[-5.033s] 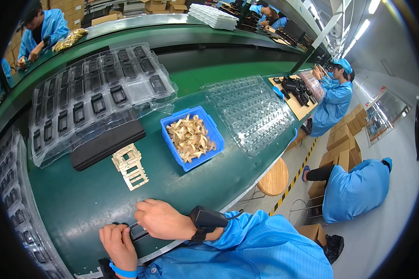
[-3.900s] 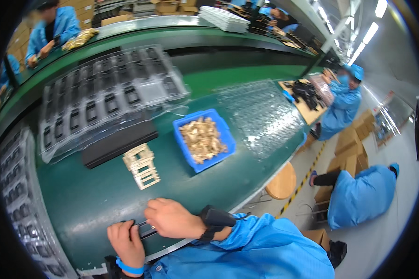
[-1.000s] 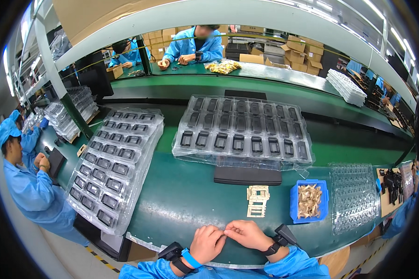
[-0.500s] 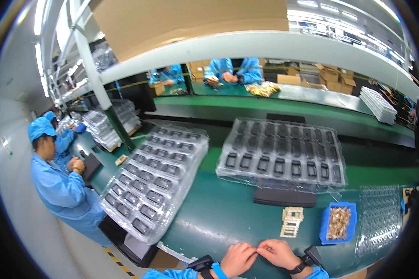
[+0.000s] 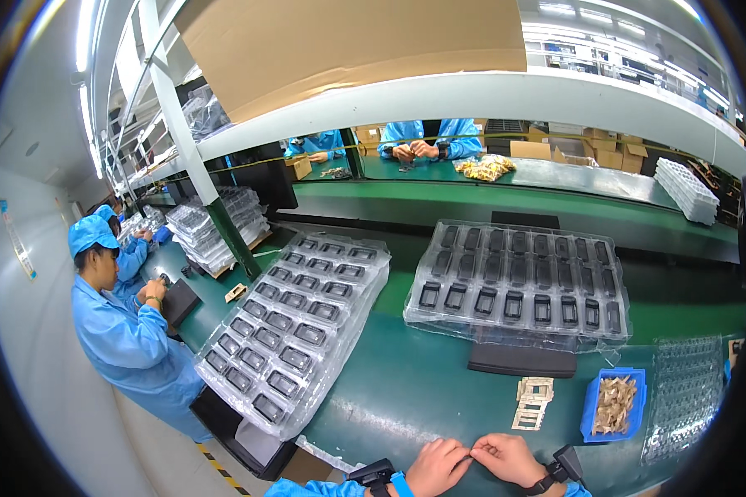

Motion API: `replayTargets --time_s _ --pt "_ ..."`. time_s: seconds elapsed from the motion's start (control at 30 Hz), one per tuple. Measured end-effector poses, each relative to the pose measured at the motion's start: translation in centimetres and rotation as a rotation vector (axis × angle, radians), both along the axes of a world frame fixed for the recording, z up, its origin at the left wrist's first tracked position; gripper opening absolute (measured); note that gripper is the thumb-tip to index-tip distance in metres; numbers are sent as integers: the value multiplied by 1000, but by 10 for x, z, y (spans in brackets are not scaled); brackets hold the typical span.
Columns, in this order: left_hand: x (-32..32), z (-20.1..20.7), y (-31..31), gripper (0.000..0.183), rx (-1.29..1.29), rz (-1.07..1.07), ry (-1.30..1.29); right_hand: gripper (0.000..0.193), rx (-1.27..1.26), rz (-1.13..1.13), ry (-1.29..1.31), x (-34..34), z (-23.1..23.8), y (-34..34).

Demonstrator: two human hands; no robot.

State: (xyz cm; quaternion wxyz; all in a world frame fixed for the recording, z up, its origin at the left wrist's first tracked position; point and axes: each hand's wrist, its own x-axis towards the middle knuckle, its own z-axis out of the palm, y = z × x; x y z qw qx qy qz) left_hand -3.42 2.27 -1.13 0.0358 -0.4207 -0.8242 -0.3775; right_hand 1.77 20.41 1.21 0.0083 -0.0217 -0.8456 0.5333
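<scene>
My left hand (image 5: pixel 439 467) and my right hand (image 5: pixel 506 458) meet fingertip to fingertip at the near edge of the green bench (image 5: pixel 365 422). Both are closed in a pinch, and whatever lies between the fingers is too small and covered to name. Just beyond the right hand is a stack of flat cream-coloured cut-out frames (image 5: pixel 532 403). A blue bin (image 5: pixel 589 414) of small tan pieces stands to its right. Farther off, a clear plastic tray (image 5: pixel 518 331) carries rows of black rectangular parts. Another such tray (image 5: pixel 352 319) slants across the bench on my left.
A clear empty blister sheet (image 5: pixel 684 398) lies at the far right. Under the right tray sits a dark flat block (image 5: pixel 522 360). A white shelf beam (image 5: pixel 472 103) and its post (image 5: pixel 215 199) rise ahead. A co-worker (image 5: pixel 128 323) in blue works at the left; others work across the bench.
The whole view has shifted slightly right and down. My hands stay together, fingertips still meeting, with little change in their pose. The co-workers' hands across the bench have moved.
</scene>
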Motion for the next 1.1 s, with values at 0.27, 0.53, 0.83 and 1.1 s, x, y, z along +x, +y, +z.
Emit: replayTargets --time_s 0.27,0.53,0.83,1.1 --pt "0 3 -2 16 -57 -26 -36 19 -35 1 -18 4 5 -2" --pt "0 6 -2 17 31 -29 -19 18 -29 3 -6 4 9 -3" --pt "-1 7 1 17 33 -12 -33 16 9 8 -1 2 12 -1" --pt "-1 10 -1 15 0 -7 -53 16 -10 4 22 3 10 -3"
